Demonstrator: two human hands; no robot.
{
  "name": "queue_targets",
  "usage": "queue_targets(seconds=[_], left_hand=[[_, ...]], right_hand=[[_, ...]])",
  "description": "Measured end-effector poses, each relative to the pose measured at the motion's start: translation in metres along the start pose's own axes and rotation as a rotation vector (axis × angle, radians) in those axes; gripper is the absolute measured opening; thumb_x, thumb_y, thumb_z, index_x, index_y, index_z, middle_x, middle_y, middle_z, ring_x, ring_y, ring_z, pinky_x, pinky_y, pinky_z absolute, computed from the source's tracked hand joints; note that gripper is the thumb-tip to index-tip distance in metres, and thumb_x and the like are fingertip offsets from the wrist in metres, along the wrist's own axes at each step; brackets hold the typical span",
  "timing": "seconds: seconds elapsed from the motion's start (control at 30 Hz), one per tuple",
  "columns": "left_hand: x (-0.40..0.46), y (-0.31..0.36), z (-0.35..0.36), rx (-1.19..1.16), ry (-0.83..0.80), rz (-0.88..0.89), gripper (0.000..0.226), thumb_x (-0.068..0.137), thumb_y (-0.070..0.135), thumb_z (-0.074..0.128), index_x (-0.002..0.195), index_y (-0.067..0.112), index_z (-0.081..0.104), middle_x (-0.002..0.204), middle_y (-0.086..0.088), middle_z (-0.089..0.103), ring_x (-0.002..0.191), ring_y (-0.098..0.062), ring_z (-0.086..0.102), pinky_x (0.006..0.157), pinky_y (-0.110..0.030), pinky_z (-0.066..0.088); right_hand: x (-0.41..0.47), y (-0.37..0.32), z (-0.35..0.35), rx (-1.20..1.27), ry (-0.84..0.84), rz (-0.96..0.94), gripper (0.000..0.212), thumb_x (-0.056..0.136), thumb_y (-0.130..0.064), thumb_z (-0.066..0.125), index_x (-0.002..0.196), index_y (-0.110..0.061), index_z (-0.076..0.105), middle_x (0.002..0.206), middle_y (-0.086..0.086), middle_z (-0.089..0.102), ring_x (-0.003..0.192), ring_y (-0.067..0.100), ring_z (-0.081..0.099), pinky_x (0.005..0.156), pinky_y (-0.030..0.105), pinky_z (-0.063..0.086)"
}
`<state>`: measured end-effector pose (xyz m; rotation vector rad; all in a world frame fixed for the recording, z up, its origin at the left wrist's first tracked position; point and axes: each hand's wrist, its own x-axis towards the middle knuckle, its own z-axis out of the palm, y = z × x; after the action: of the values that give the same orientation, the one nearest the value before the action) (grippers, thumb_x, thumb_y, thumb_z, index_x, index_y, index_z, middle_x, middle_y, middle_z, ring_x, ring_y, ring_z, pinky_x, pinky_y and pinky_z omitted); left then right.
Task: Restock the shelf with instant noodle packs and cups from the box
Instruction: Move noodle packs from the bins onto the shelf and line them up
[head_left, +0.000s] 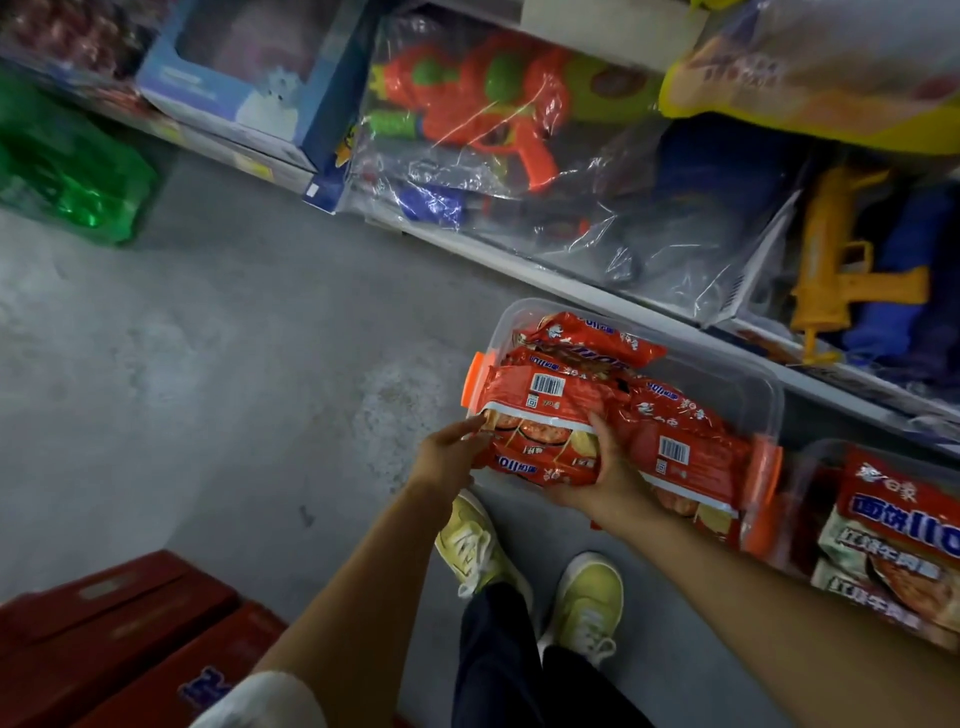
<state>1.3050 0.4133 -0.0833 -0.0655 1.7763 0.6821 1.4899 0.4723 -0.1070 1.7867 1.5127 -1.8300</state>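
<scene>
Nearest the lens: a white sleeve (260, 699) at the lower edge, dark trousers and two yellow-green shoes (535, 571) on the grey floor (208, 364). Above them, left hand (447, 452) with fingers nearly straight, fingertips touching the near end of a red multipack of noodles (540, 415); right hand (605, 478) cupped under and around the same multipack, thumb up along its face — a carrying hold. Multipack half risen over the near rim of a clear plastic box (727, 374) with orange latches (475, 379), more red packs (597, 332) lying inside. Second clear bin (810, 467) just to the right, holding larger packs (893, 525). Shelf (571, 286) behind, stocked not with noodles but with bagged toy water guns — orange (498, 104) and yellow (836, 265). Red crates (119, 639) at lower left, green shrink-wrapped bottles (67, 171) at upper left.

Likely hazards, as judgement: slippery film and a one-sided grasp, so a sagging far end and a slide out of the right hand; wrapper snagging on the box rim or latch during the lift; noodle blocks crushed by too hard a squeeze; the light box dragged along or tipped.

Legible marks: barcodes and a small square code on the red wrappers; large white-on-blue "面饼" on the bin packs, the rest of that line cut off or blurred. Smaller Chinese lettering below too soft to read with certainty. No brand name readable elsewhere.
</scene>
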Motion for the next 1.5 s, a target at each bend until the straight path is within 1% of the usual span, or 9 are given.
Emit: queue_targets(seconds=[0.1, 0.27, 0.43, 0.53, 0.7, 0.97, 1.07, 1.23, 1.5], left_hand=[[0.0, 0.009, -0.004, 0.036, 0.008, 0.065, 0.025, 0.098, 0.017, 0.057, 0.12, 0.012, 0.067, 0.088, -0.003, 0.067, 0.073, -0.014, 0.058, 0.064, -0.025, 0.045], [-0.009, 0.037, -0.011, 0.061, -0.088, 0.232, 0.023, 0.09, 0.027, 0.068, 0.108, 0.014, 0.072, 0.08, 0.006, 0.072, 0.064, 0.001, 0.064, 0.071, -0.025, 0.049], [-0.009, 0.049, -0.016, 0.142, -0.169, 0.399, 0.033, 0.078, 0.001, 0.076, 0.11, 0.006, 0.069, 0.089, 0.004, 0.072, 0.076, 0.006, 0.068, 0.071, -0.015, 0.057], [-0.009, 0.05, -0.014, 0.134, -0.151, 0.458, 0.019, 0.081, 0.005, 0.075, 0.1, 0.009, 0.07, 0.094, 0.013, 0.065, 0.08, 0.015, 0.062, 0.063, -0.005, 0.049], [-0.004, 0.037, -0.015, -0.092, -0.286, 0.296, 0.042, 0.086, 0.025, 0.067, 0.125, 0.012, 0.06, 0.115, -0.009, 0.071, 0.1, -0.026, 0.071, 0.077, -0.037, 0.06], [-0.005, 0.019, 0.001, -0.141, -0.361, 0.145, 0.038, 0.079, 0.028, 0.073, 0.113, 0.014, 0.062, 0.101, -0.009, 0.075, 0.09, -0.027, 0.074, 0.072, -0.037, 0.06], [0.002, 0.014, 0.002, -0.144, -0.305, 0.141, 0.043, 0.071, 0.019, 0.08, 0.11, 0.011, 0.065, 0.1, -0.009, 0.076, 0.087, -0.025, 0.074, 0.067, -0.033, 0.06], [0.02, 0.003, -0.006, -0.287, -0.129, 0.053, 0.035, 0.078, 0.014, 0.079, 0.109, 0.007, 0.066, 0.097, -0.012, 0.076, 0.08, -0.026, 0.075, 0.057, -0.032, 0.059], [0.044, -0.006, -0.005, -0.282, -0.079, 0.014, 0.038, 0.077, 0.018, 0.081, 0.11, 0.009, 0.066, 0.098, -0.009, 0.076, 0.079, -0.024, 0.075, 0.061, -0.034, 0.061]], right_hand=[[-0.003, -0.007, 0.0, -0.235, 0.071, -0.105, 0.115, 0.067, -0.018, 0.086, 0.151, -0.038, 0.01, 0.146, 0.005, 0.034, 0.129, 0.027, 0.044, 0.102, 0.049, 0.044], [-0.005, -0.044, -0.026, -0.433, 0.173, -0.28, 0.054, 0.085, -0.023, 0.073, 0.135, -0.028, 0.052, 0.13, 0.002, 0.057, 0.114, 0.025, 0.059, 0.094, 0.043, 0.051], [0.002, -0.067, -0.066, -0.135, -0.095, -0.255, 0.04, 0.078, -0.022, 0.079, 0.117, -0.019, 0.066, 0.102, -0.004, 0.073, 0.09, 0.011, 0.071, 0.088, 0.04, 0.056], [0.003, -0.078, -0.085, -0.131, -0.226, -0.187, 0.027, 0.08, -0.022, 0.076, 0.104, -0.012, 0.066, 0.067, -0.012, 0.069, 0.058, -0.001, 0.064, 0.06, 0.018, 0.053], [0.007, -0.082, -0.095, -0.079, -0.321, -0.022, 0.043, 0.069, -0.039, 0.076, 0.094, -0.005, 0.067, 0.056, -0.001, 0.052, 0.047, 0.008, 0.044, 0.046, 0.019, 0.038], [0.021, -0.081, -0.078, 0.147, -0.206, 0.092, 0.038, 0.073, -0.051, 0.07, 0.066, -0.015, 0.058, 0.043, -0.004, 0.044, 0.035, 0.007, 0.036, 0.039, 0.017, 0.03], [0.028, -0.078, -0.074, 0.11, -0.088, 0.063, 0.039, 0.088, -0.051, 0.06, 0.077, -0.013, 0.061, 0.055, 0.001, 0.055, 0.044, 0.012, 0.049, 0.047, 0.021, 0.04], [0.065, -0.064, -0.079, -0.31, 0.435, -0.179, 0.033, 0.09, -0.04, 0.064, 0.11, -0.015, 0.058, 0.109, 0.007, 0.062, 0.1, 0.024, 0.059, 0.087, 0.039, 0.049], [0.115, -0.08, -0.065, -1.091, 0.426, -0.185, 0.058, 0.084, -0.046, 0.069, 0.13, -0.016, 0.049, 0.132, 0.009, 0.054, 0.126, 0.03, 0.045, 0.098, 0.044, 0.042]])
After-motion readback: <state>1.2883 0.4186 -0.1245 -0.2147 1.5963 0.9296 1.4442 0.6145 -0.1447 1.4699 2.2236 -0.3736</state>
